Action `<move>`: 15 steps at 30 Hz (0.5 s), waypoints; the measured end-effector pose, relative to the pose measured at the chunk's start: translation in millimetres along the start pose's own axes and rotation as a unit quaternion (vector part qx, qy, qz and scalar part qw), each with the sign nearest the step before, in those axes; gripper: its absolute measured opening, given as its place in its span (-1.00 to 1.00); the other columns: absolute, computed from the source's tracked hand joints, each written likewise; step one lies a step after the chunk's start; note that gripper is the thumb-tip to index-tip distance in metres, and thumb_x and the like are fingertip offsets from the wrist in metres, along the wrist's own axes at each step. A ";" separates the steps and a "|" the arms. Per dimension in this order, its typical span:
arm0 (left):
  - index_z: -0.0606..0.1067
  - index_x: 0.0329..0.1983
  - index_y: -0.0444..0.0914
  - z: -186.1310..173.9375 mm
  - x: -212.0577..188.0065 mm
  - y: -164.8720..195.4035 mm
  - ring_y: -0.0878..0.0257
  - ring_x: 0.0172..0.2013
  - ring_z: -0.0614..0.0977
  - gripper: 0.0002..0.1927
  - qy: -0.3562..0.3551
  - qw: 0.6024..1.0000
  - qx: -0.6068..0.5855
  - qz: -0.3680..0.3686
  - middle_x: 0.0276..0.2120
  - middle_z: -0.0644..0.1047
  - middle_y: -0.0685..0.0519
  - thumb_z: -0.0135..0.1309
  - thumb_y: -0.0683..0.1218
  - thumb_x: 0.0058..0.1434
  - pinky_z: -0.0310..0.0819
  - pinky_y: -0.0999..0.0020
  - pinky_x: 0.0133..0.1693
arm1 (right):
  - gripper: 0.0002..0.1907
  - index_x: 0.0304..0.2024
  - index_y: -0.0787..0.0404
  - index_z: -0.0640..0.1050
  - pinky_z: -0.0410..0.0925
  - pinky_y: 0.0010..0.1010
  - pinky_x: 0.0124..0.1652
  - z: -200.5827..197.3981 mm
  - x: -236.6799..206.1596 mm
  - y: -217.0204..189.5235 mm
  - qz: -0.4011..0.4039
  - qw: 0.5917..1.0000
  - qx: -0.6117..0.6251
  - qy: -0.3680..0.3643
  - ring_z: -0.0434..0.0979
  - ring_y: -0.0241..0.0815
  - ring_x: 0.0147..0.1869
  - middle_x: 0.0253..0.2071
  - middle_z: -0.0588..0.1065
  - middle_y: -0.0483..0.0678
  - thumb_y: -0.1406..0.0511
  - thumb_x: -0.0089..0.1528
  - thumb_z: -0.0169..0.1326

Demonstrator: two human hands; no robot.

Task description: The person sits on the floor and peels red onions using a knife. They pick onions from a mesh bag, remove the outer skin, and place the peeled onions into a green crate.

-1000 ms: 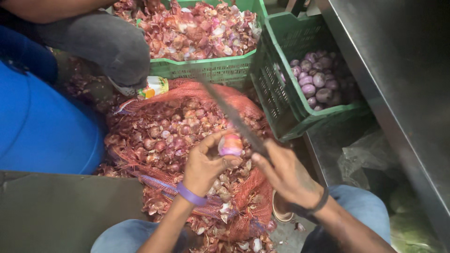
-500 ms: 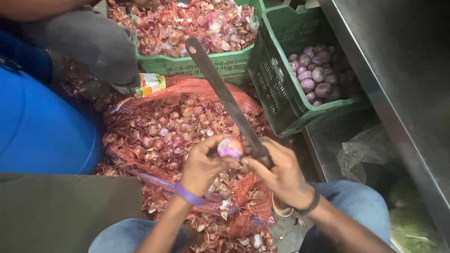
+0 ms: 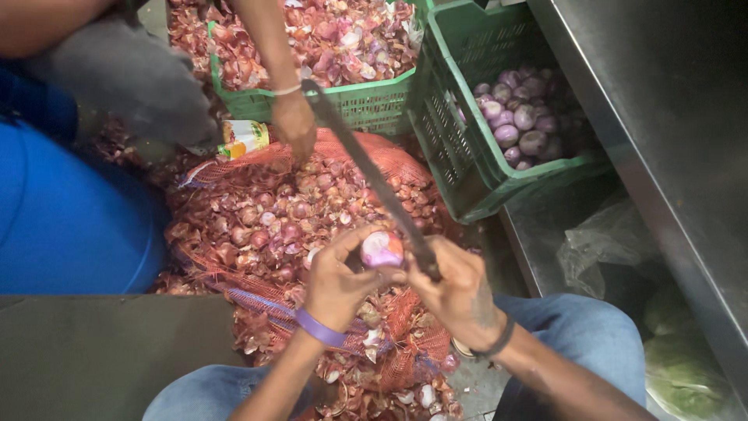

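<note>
Down at the centre of the view, the left hand (image 3: 336, 282), with a purple band at its wrist, pinches a small, round, half-peeled purple-and-white onion (image 3: 382, 249) between thumb and fingertips, holding it up above a heap of reddish papery onion skins (image 3: 265, 218). Right beside it, the right hand (image 3: 460, 292), wearing a dark wristband, is clenched around the handle of a long dark-bladed knife (image 3: 366, 168); the blade runs up and to the left from the fist, its edge passing just beside the onion, and its tip reaches toward the crates. The two hands touch or nearly touch at the onion.

The skins lie on and around an orange-red mesh sack (image 3: 389, 164) spread on the floor between the person's blue-jeaned knees. Beyond the sack stands a green plastic crate filled with more red onion peelings (image 3: 366, 105), and to its right a second green plastic crate (image 3: 467, 156) tilts toward the person, holding peeled, pale purple onions (image 3: 518, 125).

Another person's hand (image 3: 294, 125), with a thin pale bracelet on its wrist, reaches down from the top of the view to the far edge of the sack, near a small yellow-and-green packet (image 3: 243, 137). A large blue barrel (image 3: 70, 226) stands at the left.
</note>
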State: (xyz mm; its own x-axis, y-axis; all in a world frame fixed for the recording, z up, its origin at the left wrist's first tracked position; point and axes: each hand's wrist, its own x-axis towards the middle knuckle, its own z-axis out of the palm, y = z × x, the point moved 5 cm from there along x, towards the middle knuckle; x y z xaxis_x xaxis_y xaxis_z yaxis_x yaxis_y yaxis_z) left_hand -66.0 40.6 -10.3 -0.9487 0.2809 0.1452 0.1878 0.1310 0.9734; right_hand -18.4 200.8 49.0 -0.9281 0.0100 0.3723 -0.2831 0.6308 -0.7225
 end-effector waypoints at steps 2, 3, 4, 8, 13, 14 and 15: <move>0.53 0.11 -0.37 3.2 -1.2 -7.9 0.35 -0.16 0.66 -0.36 -0.016 0.991 -0.112 -0.075 -0.14 0.66 0.02 0.47 -0.22 -0.09 0.62 0.42 -0.07 | -0.87 -0.20 0.30 0.59 0.28 -0.50 -0.52 0.6 1.5 5.4 0.049 0.999 0.017 0.002 0.47 -0.36 -0.53 -0.51 0.46 -0.09 0.43 0.19 0.21; 0.52 0.13 -0.37 5.1 -2.2 -11.8 0.37 -0.18 0.67 -0.37 -0.022 0.979 -0.169 -0.112 -0.15 0.67 0.03 0.44 -0.22 -0.06 0.65 0.44 -0.07 | -0.88 -0.21 0.30 0.60 0.27 -0.49 -0.55 1.0 1.9 10.0 0.097 0.994 0.039 -0.013 0.46 -0.35 -0.57 -0.54 0.47 -0.08 0.43 0.18 0.21; 0.52 0.13 -0.36 3.9 -1.8 -12.1 0.37 -0.18 0.67 -0.37 -0.017 0.979 -0.174 -0.108 -0.14 0.67 0.04 0.43 -0.22 -0.05 0.65 0.44 -0.07 | -0.89 -0.23 0.30 0.61 0.26 -0.48 -0.58 1.9 2.6 14.0 0.144 0.987 0.064 -0.028 0.46 -0.33 -0.60 -0.57 0.47 -0.07 0.43 0.18 0.21; 0.52 0.12 -0.35 0.4 0.8 -11.7 0.37 -0.17 0.67 -0.38 -0.007 0.982 -0.158 -0.100 -0.14 0.67 0.05 0.42 -0.21 -0.05 0.65 0.44 -0.09 | -0.83 -0.15 0.31 0.62 0.28 -0.51 -0.52 -5.7 8.3 1.3 0.053 0.993 0.092 -0.043 0.45 -0.33 -0.52 -0.43 0.50 -0.07 0.43 0.19 0.24; 0.54 0.08 -0.36 0.6 3.0 -3.7 0.36 -0.16 0.66 -0.40 0.014 0.992 -0.087 -0.088 -0.12 0.63 0.06 0.44 -0.20 -0.08 0.63 0.46 -0.08 | -0.88 -0.19 0.33 0.56 0.35 -0.48 -0.43 -5.4 3.6 -9.2 -0.059 0.998 0.025 -0.013 0.53 -0.34 -0.40 -0.26 0.55 -0.04 0.43 0.23 0.21; 0.57 0.05 -0.36 0.0 3.0 -0.6 0.35 -0.18 0.66 -0.40 0.018 0.997 -0.013 -0.073 -0.15 0.63 0.04 0.48 -0.18 -0.11 0.61 0.46 -0.10 | -0.87 -0.21 0.33 0.54 0.36 -0.46 -0.42 -3.1 2.9 -8.4 -0.068 0.998 0.004 -0.013 0.52 -0.31 -0.40 -0.27 0.53 -0.02 0.43 0.22 0.21; 0.59 0.02 -0.35 -0.1 1.9 2.2 0.33 -0.20 0.65 -0.39 0.021 0.996 0.062 -0.058 -0.18 0.64 0.03 0.52 -0.17 -0.15 0.59 0.45 -0.11 | -0.85 -0.22 0.33 0.52 0.36 -0.44 -0.42 -1.0 1.8 -7.1 -0.076 0.997 -0.017 -0.013 0.52 -0.28 -0.39 -0.28 0.52 -0.01 0.42 0.20 0.22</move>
State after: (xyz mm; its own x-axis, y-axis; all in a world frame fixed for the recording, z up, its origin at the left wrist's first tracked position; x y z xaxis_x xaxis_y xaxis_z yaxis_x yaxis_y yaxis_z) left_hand -67.4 41.3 -7.9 -0.9750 0.2181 0.0437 0.1047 0.2766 0.9553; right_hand -17.8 197.1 55.4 -0.8812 -0.1077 0.4604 -0.4131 0.6491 -0.6388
